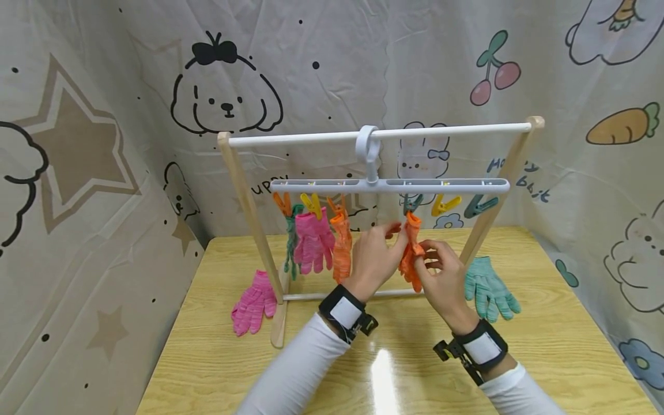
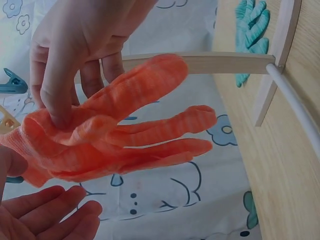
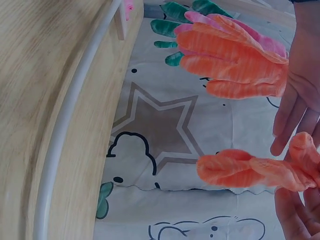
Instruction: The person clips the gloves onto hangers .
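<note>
An orange knit glove (image 1: 410, 253) hangs by its cuff below a dark teal clip (image 1: 412, 204) on the grey hanger (image 1: 332, 185). My right hand (image 1: 441, 271) pinches a fold of this glove between thumb and fingers; the left wrist view shows the right hand (image 2: 82, 55) at the glove's upper side. Beside the cuff is my left hand (image 1: 376, 253), its thumb close to the fabric and its fingers (image 2: 50, 215) loosely extended. Whether that thumb touches the glove is hard to tell. Further left hang another orange glove (image 1: 341, 248), a pink glove (image 1: 313, 242) and a green glove (image 1: 291, 242).
The hanger hooks over the white rod (image 1: 456, 131) of a wooden stand. A yellow clip (image 1: 446, 204) and another teal clip (image 1: 480, 206) hang at its right. On the table (image 1: 218, 369) lie a pink glove (image 1: 254, 304) at left and a mint green glove (image 1: 489, 288) at right.
</note>
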The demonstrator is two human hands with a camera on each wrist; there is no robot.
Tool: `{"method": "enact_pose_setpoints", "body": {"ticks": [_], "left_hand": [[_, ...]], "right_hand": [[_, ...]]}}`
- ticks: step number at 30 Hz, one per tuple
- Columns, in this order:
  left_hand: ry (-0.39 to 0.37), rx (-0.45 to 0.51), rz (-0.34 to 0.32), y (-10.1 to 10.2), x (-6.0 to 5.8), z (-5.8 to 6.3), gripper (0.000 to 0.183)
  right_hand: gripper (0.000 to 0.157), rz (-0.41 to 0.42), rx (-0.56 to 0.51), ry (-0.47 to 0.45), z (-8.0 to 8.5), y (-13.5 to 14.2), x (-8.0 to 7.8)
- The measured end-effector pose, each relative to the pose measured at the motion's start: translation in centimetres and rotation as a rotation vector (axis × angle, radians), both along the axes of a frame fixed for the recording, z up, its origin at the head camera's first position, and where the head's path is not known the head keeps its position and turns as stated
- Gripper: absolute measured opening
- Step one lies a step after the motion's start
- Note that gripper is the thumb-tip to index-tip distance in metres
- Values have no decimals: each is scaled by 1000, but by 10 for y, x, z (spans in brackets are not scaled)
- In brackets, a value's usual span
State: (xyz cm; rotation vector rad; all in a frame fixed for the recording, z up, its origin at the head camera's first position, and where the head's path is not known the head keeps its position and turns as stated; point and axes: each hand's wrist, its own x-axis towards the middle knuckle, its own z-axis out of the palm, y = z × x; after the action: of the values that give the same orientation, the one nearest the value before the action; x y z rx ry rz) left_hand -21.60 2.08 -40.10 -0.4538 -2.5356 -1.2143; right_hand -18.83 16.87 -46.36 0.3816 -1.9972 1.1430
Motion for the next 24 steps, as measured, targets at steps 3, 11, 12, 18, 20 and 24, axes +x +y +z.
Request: {"method": "enact_pose_setpoints", "body": {"ticks": [3, 11, 12, 18, 20, 24], "left_hand": [[-10, -1, 5, -1, 1, -2, 40], [-10, -3, 25, -5, 2, -6, 33], [-13, -2, 25, -5, 2, -6, 33], [-27, 0, 18, -9, 3, -10, 32], [-29, -1, 21, -10, 4, -12, 32], [-47, 2, 27, -12, 5, -16, 33]], "right_hand": [[21, 7, 7, -8, -1, 1, 1], [23, 18, -3, -20, -5, 3, 3], [23, 20, 1, -23, -6, 3, 3], [20, 11, 30, -63, -12, 7, 6], [20, 11, 42, -76, -14, 8, 7], [20, 19, 70, -104, -17, 9, 9]]}}
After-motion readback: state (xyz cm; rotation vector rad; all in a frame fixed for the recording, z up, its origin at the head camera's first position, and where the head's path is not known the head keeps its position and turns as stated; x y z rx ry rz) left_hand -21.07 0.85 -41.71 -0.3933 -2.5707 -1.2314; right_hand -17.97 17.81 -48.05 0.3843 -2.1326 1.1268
